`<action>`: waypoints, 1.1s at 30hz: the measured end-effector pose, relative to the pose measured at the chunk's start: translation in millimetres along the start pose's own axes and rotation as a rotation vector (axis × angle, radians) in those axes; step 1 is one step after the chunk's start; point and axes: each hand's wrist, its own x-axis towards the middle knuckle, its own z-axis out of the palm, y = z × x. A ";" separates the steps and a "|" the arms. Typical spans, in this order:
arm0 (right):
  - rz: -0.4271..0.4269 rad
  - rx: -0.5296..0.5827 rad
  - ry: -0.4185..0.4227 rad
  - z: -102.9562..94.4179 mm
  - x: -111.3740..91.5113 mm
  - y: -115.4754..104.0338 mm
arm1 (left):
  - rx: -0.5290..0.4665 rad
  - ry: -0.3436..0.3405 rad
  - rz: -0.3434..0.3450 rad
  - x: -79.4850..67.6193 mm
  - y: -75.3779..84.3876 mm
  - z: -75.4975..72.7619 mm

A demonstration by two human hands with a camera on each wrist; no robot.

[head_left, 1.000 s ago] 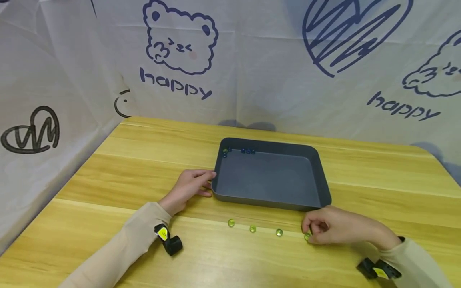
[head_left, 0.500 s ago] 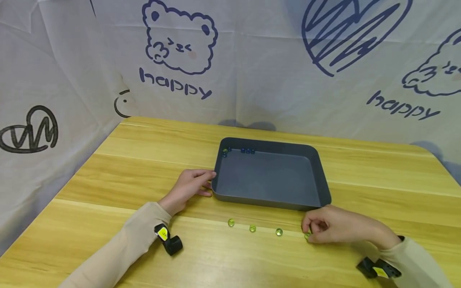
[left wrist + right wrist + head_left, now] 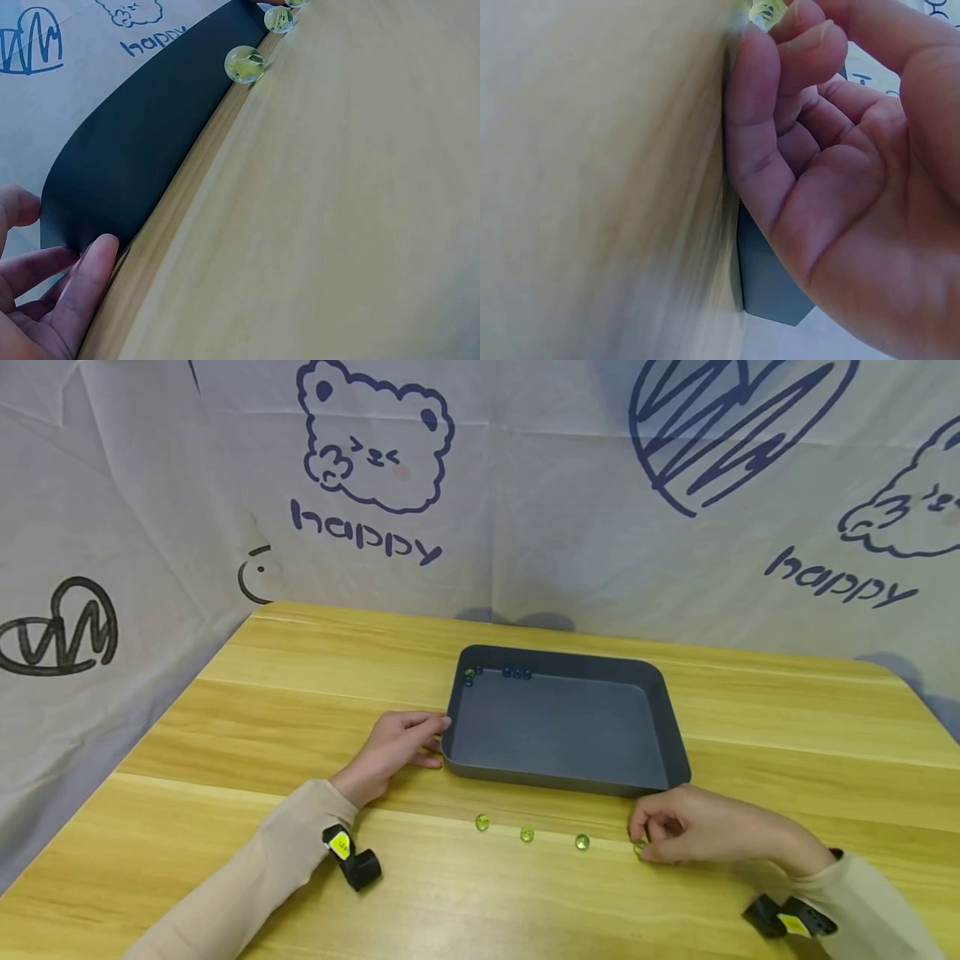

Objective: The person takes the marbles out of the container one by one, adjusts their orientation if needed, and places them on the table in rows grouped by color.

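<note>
My right hand [image 3: 697, 827] pinches a yellow-green glass marble [image 3: 639, 848] between thumb and fingertips, low over the table. In the right wrist view its fingers are curled, and the marble [image 3: 766, 12] shows past the fingertips. To its left, three more yellow-green marbles [image 3: 527, 834] lie spaced in a row in front of the dark grey tray [image 3: 562, 727]. My left hand [image 3: 390, 752] rests its fingertips against the tray's left side near the front corner. In the left wrist view the loosely extended fingers touch the tray's outer wall [image 3: 142, 142].
Inside the tray, several dark blue marbles [image 3: 517, 674] lie along the back wall and left back corner, with one greenish marble [image 3: 470, 672] among them. The wooden table [image 3: 300, 660] ends at a white cloth [image 3: 540, 527] with drawings.
Both hands keep their places, and the tray and the marbles stay where they were. The head view has shifted only very slightly.
</note>
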 end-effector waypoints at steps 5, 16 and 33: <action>-0.001 0.000 -0.001 -0.2 0.5 0.9 | -0.001 0.000 0.003 0.5 -0.5 0.3; -0.005 0.021 0.003 -0.1 -0.2 4.1 | 0.002 0.002 0.004 2.0 -1.8 0.4; -0.029 0.113 -0.024 -3.4 -3.1 4.9 | 0.001 0.002 0.003 1.2 -2.5 0.4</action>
